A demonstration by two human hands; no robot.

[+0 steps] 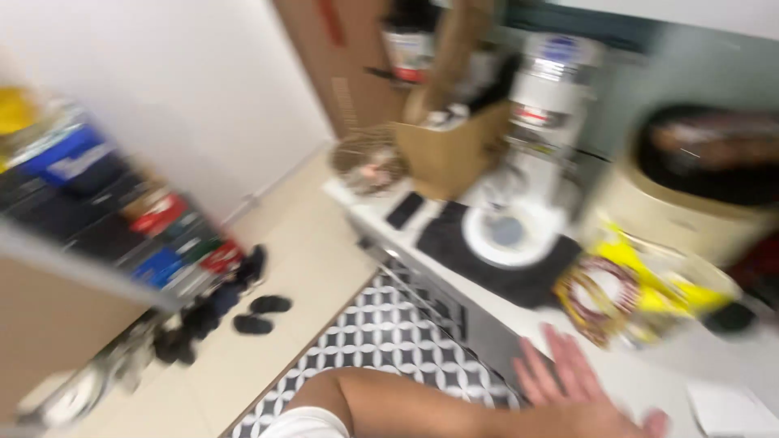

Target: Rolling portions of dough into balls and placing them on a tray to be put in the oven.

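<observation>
Head view was blurred: shelves [105, 211] stood at left, black shoes [261, 315] lay on the floor, then a patterned mat [389, 341]. My one visible hand [576, 389] (which of my hands, I couldn't tell) lay open, fingers spread, on the white bench [649, 373], near a yellow packet [641, 296].

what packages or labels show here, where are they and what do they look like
Yellow bag: on the counter, just beyond the hand; crinkled, yellow with a red ring pattern.
Cardboard box: against the wall at top; tall, brown, red strip.
White appliance: behind the black mat; blurred blue and red labels.
Shelf packages: left; red, blue, dark, blurred.
</observation>
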